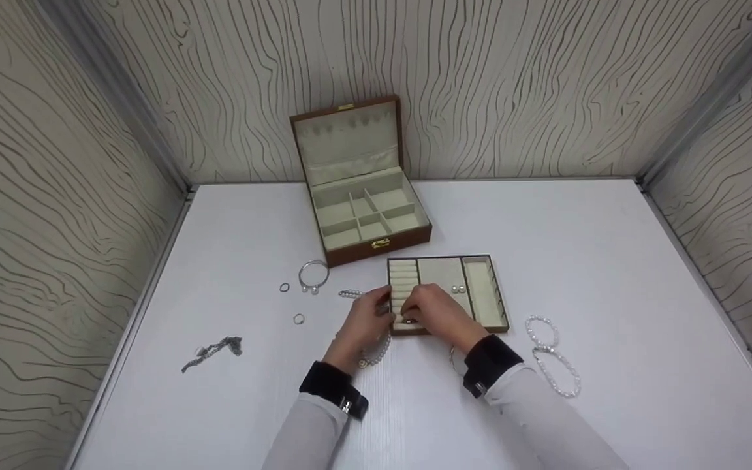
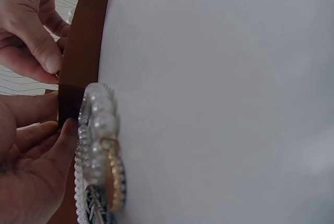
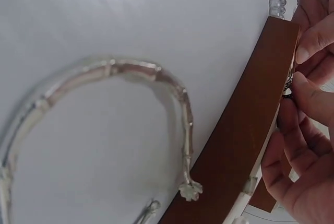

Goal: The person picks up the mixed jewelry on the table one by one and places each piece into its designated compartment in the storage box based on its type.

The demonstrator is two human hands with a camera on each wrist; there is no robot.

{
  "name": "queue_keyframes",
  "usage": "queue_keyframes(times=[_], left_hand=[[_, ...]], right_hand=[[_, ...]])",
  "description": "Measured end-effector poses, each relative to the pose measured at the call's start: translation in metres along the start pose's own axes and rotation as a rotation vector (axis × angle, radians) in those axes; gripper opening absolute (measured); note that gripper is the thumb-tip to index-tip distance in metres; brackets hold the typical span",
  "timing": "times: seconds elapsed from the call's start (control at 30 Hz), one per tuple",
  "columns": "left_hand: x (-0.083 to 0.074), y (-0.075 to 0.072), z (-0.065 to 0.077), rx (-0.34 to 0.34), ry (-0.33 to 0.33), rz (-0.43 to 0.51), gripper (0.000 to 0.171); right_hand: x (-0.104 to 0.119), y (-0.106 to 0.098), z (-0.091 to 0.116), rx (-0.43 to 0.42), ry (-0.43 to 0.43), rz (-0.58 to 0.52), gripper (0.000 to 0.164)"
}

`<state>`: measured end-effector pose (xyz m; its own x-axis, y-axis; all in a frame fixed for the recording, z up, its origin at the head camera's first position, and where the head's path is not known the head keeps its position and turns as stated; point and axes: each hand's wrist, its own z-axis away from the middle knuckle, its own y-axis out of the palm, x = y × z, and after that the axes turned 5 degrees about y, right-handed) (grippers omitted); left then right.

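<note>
My right hand (image 1: 441, 312) pinches a small dark metal ring (image 3: 288, 84) between thumb and finger, at the front of the cream ring rolls (image 1: 405, 273). These rolls fill the left section of a brown jewelry tray (image 1: 440, 267). At the tray's left front corner, my left hand (image 1: 364, 325) grips the edge, a fingertip against the brown outer wall (image 2: 86, 36). Two pearl earrings (image 1: 458, 289) sit in the tray's middle section. Beside the left hand lie pearl bracelets (image 2: 102, 114) with a gold-coloured piece. A silver bangle (image 3: 177, 91) lies near the right wrist.
Behind the tray stands an open brown jewelry box (image 1: 376, 248) with divided compartments. To the left lie a bangle with pearls (image 1: 314, 274), a dark ring (image 1: 284, 287), a gold-coloured ring (image 1: 299, 319) and a tangled chain (image 1: 213, 352). White beaded bracelets (image 1: 541, 331) lie at right.
</note>
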<state>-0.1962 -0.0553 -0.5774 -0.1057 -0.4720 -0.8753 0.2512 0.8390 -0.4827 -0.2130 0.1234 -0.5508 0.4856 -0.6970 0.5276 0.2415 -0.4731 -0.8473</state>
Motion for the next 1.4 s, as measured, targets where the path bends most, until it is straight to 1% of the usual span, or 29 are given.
queue_keyframes(times=[0.13, 0.3, 0.47, 0.6, 0.8, 0.97, 1.13, 1.23, 1.4], left_hand=[[0.0, -0.0002, -0.0005, 0.005, -0.006, -0.002, 0.058], [0.0, -0.0007, -0.0001, 0.007, 0.022, -0.003, 0.058], [-0.0009, -0.001, 0.0001, 0.011, 0.032, -0.011, 0.059], [-0.0002, -0.0009, -0.0001, 0.015, 0.022, -0.014, 0.058], [-0.0008, -0.0001, 0.0, 0.013, -0.002, -0.004, 0.058], [-0.0012, 0.0012, -0.0004, 0.002, -0.018, -0.002, 0.059], [-0.0008, 0.0014, -0.0009, -0.002, -0.018, 0.002, 0.058], [-0.0006, 0.0013, -0.0005, -0.001, -0.006, 0.02, 0.058], [-0.0017, 0.0019, 0.0006, 0.012, -0.016, 0.063, 0.06]], right_hand=[[-0.0008, -0.0002, -0.0017, 0.011, 0.034, -0.031, 0.007], [-0.0008, 0.0002, -0.0028, 0.021, 0.075, -0.081, 0.008], [-0.0042, 0.0013, -0.0015, 0.015, 0.128, -0.142, 0.005], [-0.0064, 0.0015, -0.0015, 0.007, 0.186, -0.162, 0.004], [-0.0052, 0.0031, -0.0037, 0.013, 0.243, -0.174, 0.003], [-0.0037, 0.0042, -0.0039, 0.005, 0.249, -0.152, 0.004], [-0.0036, 0.005, -0.0036, -0.004, 0.24, -0.145, 0.005], [-0.0034, 0.0047, -0.0027, -0.004, 0.233, -0.143, 0.005], [-0.0032, -0.0015, 0.004, 0.008, 0.225, -0.177, 0.005]])
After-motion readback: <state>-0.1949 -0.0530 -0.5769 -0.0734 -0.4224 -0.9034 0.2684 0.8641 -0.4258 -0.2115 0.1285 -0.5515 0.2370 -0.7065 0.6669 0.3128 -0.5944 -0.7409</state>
